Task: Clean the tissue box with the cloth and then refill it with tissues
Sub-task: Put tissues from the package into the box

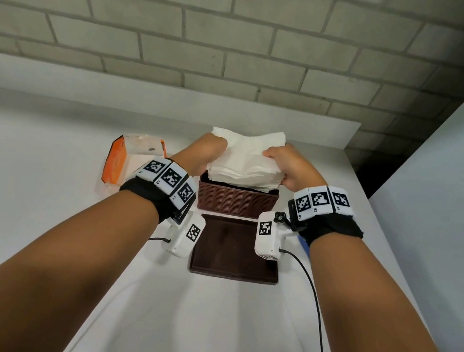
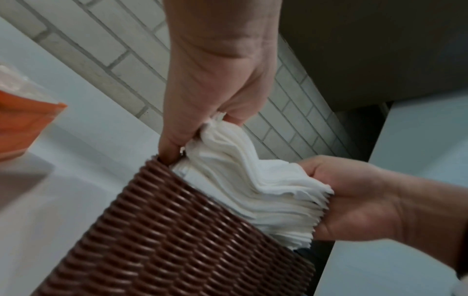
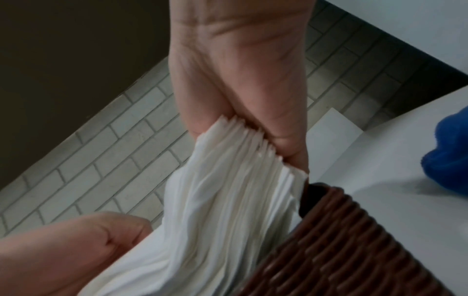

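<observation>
A brown woven tissue box [image 1: 236,201] stands open on the white counter. A thick stack of white tissues [image 1: 244,159] sits partly inside its top, most of it above the rim. My left hand [image 1: 203,151] grips the stack's left end and my right hand [image 1: 286,166] grips its right end. In the left wrist view the left hand [image 2: 215,84] pinches the bent tissues [image 2: 253,180] at the box [image 2: 177,230] rim. In the right wrist view the right hand [image 3: 235,84] clamps the tissue stack [image 3: 228,200] edge beside the box [image 3: 354,240]. The blue cloth [image 3: 448,156] lies to the right.
The dark brown lid [image 1: 236,248] lies flat in front of the box. An orange, opened tissue wrapper [image 1: 135,160] lies to the left of the box. A brick wall [image 1: 242,44] backs the counter, and a pale panel [image 1: 444,189] rises at the right.
</observation>
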### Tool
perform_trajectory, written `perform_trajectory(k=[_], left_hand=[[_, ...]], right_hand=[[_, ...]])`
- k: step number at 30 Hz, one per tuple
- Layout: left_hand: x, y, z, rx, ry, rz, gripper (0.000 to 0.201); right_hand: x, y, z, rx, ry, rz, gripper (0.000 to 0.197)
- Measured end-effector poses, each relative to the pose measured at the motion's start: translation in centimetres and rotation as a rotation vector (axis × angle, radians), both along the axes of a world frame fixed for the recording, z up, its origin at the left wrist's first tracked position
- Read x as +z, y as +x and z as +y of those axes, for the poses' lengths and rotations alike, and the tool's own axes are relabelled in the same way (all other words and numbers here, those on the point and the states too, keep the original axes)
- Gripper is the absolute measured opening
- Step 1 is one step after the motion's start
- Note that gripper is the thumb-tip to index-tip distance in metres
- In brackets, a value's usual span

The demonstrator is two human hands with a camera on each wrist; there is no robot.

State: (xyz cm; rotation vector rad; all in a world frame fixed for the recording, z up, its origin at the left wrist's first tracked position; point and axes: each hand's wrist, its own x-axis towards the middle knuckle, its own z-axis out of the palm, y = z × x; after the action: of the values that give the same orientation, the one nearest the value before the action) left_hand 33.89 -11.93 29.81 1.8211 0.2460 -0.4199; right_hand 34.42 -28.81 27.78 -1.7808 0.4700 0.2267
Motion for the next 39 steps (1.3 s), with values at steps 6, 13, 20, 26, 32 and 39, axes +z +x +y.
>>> perform_trajectory(k=[6,13,20,26,32,39], left_hand=[[-0.4,-0.3,-0.5,0.0,0.068,-0.064,0.032],[-0.9,-0.8,-1.1,-0.027,0.146,-0.15,0.041],[-1.3,-1.3,-1.5,-0.114,0.311,-0.18,0.039],[-1.7,-1.3,-1.3,-0.117,0.347,-0.19,0.044],[-2.6,-1.5,-0.9,0.001,0.345,-0.283,0.037],[-3.1,-1.7,0.3,0.02,0.118,-0.312,0.057]], right_hand=[[0.9,-0.2,0.8,0.028,-0.092,0.041,0.058],[1.8,-1.1,1.4,-0.016,-0.217,0.076,0.056],[1.2,-1.2,3.1,0.107,-0.453,0.096,0.037],[0.6,-1.2,3.4,0.037,-0.441,0.091,0.044],[0.2,-1.9,3.7,-0.003,-0.449,0.06,0.055],[-0.3,-3.0,4.1,-0.062,-0.429,-0.028,0.054]])
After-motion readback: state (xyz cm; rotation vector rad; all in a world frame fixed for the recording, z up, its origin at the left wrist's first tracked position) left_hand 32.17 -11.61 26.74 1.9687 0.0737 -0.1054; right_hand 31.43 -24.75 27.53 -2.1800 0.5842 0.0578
